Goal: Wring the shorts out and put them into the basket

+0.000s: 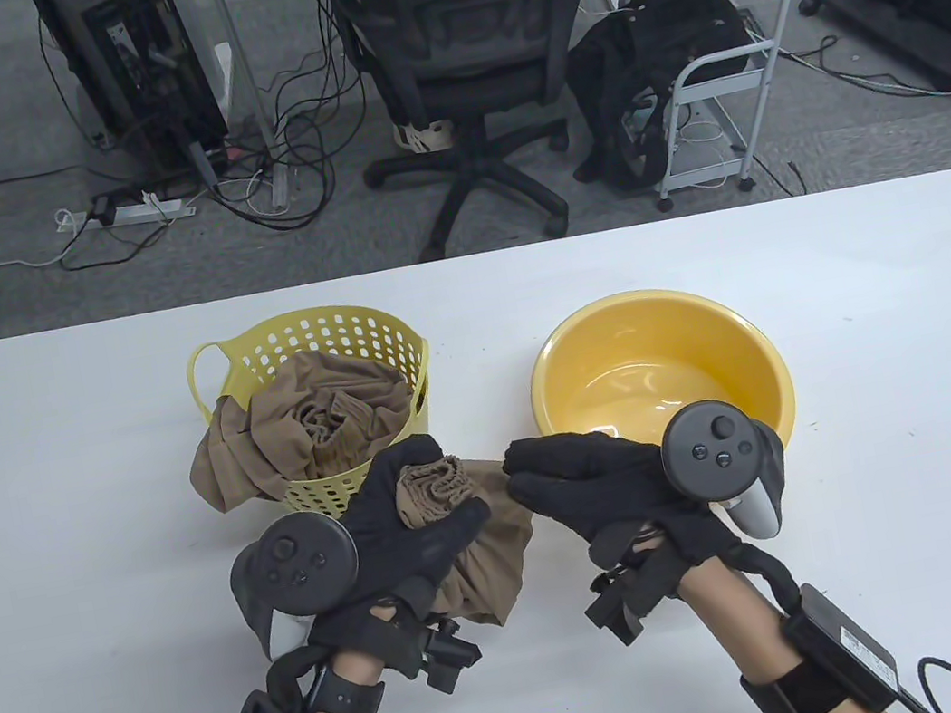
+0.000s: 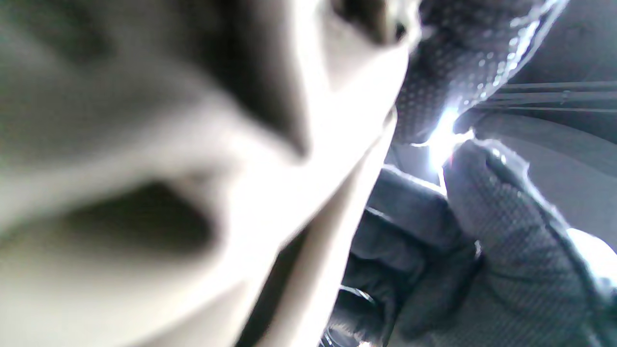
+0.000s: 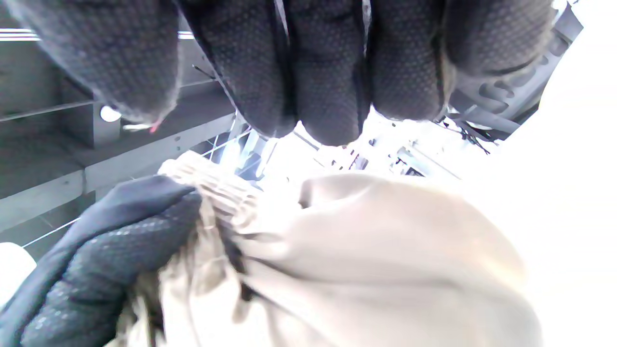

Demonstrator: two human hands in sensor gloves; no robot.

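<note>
On the white table point(image 1: 57, 541) we count one yellow perforated plastic basket point(image 1: 318, 347), one round yellow plastic basin point(image 1: 656, 361), and tan-brown fabric in two places: a crumpled heap of tan cloth point(image 1: 305, 432) filling the basket and spilling over its left rim, and the bunched tan-brown shorts point(image 1: 471, 541) held just in front of it. Whether the two are one garment we cannot tell.

Our left hand point(image 1: 395, 527) has its fingers and thumb curled round the gathered waistband of the shorts, gripping it. Our right hand point(image 1: 590, 483) lies flat beside it, fingers straight and close together, the fingertips point(image 1: 518, 468) at the edge of the shorts; it holds nothing.

The table view alone shows the basket and basin, and, beyond the table, one black office chair point(image 1: 468, 54). The right wrist view shows what that one cannot: the straight gloved fingers from beneath, hanging above the pale fabric, and the left hand's grip on the ribbed waistband. The left wrist view is mostly blurred cloth.
</note>
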